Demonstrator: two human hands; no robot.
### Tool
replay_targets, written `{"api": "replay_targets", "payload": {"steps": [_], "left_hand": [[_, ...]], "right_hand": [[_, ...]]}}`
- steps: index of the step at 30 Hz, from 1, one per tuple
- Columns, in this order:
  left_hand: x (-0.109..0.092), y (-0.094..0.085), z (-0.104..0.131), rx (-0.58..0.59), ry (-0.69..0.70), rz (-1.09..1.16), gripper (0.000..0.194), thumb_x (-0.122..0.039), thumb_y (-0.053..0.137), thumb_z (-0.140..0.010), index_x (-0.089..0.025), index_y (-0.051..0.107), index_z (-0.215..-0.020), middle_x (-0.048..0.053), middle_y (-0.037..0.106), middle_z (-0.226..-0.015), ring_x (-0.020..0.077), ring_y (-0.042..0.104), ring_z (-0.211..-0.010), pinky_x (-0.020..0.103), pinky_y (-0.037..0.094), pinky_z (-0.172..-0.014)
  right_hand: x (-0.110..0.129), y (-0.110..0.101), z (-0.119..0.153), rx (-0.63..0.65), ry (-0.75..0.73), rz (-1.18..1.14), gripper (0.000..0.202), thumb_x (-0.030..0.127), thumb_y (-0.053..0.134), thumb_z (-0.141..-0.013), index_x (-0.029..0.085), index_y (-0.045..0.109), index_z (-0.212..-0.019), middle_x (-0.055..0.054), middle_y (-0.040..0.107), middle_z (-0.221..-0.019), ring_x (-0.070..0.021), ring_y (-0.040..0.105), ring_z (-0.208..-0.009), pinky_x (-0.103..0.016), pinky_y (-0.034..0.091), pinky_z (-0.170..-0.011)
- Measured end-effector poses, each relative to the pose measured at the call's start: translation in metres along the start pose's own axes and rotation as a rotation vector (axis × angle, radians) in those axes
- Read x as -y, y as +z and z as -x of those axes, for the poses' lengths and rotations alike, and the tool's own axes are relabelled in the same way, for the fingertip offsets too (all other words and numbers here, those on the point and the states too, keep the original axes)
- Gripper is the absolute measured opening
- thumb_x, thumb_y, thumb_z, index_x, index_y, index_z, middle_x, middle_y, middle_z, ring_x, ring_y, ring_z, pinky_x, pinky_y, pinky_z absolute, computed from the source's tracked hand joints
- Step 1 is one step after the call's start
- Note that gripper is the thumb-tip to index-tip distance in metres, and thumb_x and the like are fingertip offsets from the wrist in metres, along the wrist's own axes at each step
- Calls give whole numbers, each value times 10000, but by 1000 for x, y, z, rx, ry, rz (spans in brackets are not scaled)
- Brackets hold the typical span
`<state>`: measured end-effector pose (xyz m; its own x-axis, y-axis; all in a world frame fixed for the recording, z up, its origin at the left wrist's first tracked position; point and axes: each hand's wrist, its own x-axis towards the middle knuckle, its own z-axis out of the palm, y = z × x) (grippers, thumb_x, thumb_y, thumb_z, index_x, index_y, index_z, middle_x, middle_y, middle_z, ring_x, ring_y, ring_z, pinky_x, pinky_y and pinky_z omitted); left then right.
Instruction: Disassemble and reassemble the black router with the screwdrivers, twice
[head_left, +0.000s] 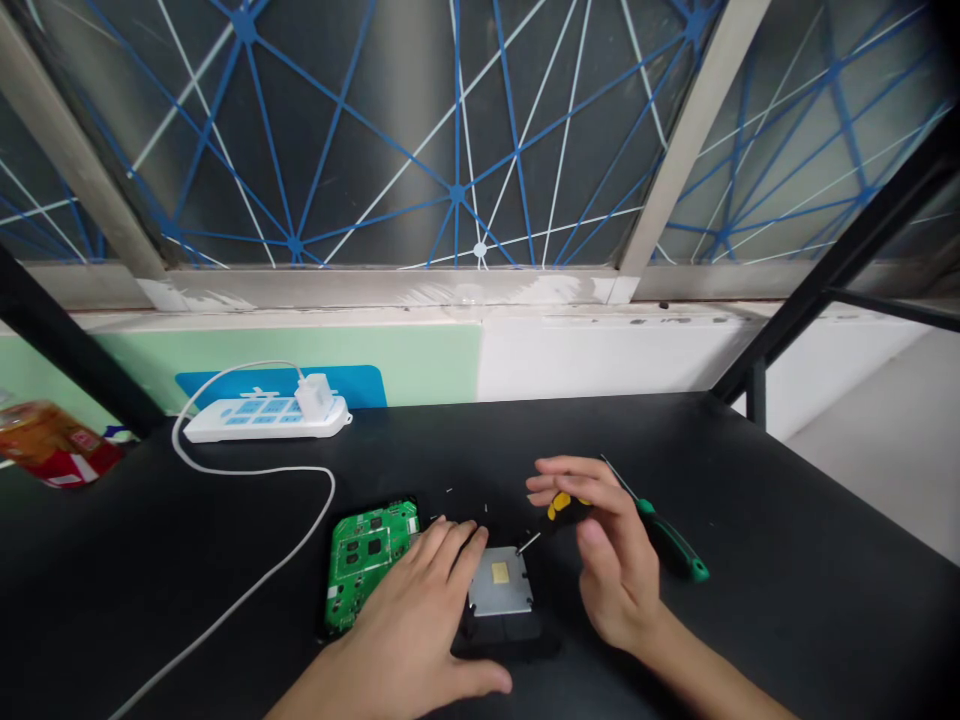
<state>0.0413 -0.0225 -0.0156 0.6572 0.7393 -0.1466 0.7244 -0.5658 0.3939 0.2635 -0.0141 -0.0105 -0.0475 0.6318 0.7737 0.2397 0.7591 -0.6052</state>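
My left hand [420,620] lies with fingers spread, its fingertips at the left edge of a square silver metal plate [501,592] that has a small pale square on it. Under the plate is a black part, hard to make out against the table. My right hand [611,550] is curled around a yellow and black screwdriver [559,504], whose metal tip points at the plate's upper right corner. A green circuit board [366,550] in a black casing sits left of the plate, partly behind my left hand.
A green-handled screwdriver [675,540] lies right of my right hand. Small screws are scattered beyond the plate. A white power strip [262,432] with a plug and a long white cable [247,600] is at the back left. A red and orange can [56,440] stands far left.
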Motion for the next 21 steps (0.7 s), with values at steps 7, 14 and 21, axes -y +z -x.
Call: {"api": "replay_targets", "payload": {"steps": [7, 14, 21], "left_hand": [[1, 1, 0, -14, 3, 6, 1054, -691, 682, -754, -192, 209, -1553, 115, 231, -1610, 396, 186, -1470, 565, 235, -1186], [-1, -1, 0, 8, -12, 5, 1063, -677, 697, -749, -177, 212, -1552, 118, 221, -1613, 388, 177, -1474, 552, 223, -1193], [-1, 0, -1, 0, -15, 12, 1060, -692, 690, -748, -187, 219, -1551, 120, 226, -1611, 394, 183, -1471, 554, 228, -1190]], "right_hand": [[-1, 0, -2, -70, -31, 74, 331, 110, 527, -934, 280, 580, -1214, -69, 571, -1032, -207, 607, -898, -431, 554, -729], [0, -1, -1, -7, -53, -5, 253, 290, 470, -989, 257, 590, -1209, -103, 530, -1149, -252, 603, -1001, -500, 561, -776], [2, -1, -1, -17, -41, 43, 399, 91, 448, -959, 263, 544, -1306, -95, 623, -1116, -221, 627, -954, -452, 548, -781]]}}
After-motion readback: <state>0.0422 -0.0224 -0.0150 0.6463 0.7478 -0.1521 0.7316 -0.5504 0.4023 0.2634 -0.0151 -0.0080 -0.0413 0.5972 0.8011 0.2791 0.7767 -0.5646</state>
